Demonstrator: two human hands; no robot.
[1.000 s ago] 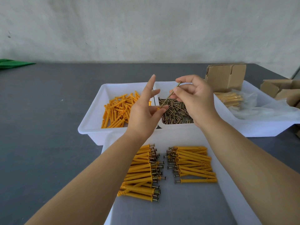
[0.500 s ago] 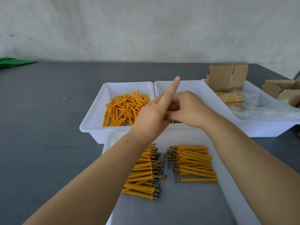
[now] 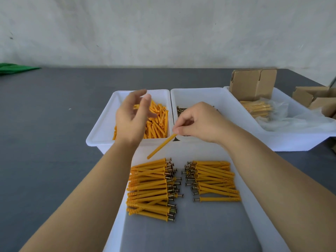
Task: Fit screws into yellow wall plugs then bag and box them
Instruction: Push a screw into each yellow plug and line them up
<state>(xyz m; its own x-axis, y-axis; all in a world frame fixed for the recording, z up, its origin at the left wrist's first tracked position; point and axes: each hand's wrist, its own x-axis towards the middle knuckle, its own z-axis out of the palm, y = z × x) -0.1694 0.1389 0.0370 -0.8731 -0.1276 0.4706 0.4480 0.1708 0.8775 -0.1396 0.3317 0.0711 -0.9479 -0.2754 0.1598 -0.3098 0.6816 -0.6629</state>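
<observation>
Yellow ribbed plugs with dark screw heads, two piles [image 3: 151, 186] [image 3: 212, 179], on a white tray [image 3: 116, 228] nearer than both hands. Right hand [image 3: 198, 122]: fingertips pinching one smooth yellow plug [image 3: 161, 146], slanting down-left above the piles. Left hand [image 3: 133, 117]: fingers apart, holding nothing, over a white bin [image 3: 101, 128] of loose plugs [image 3: 156, 124]. Beneath the right hand, a bin [image 3: 200, 95] of screws [image 3: 181, 110]. Far right: bagged plugs [image 3: 258, 108], cardboard [image 3: 252, 82].

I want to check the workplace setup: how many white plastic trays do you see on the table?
4: plug tray at back left, screw tray beside it, bag tray at right, and the near tray holding assembled plugs.
</observation>
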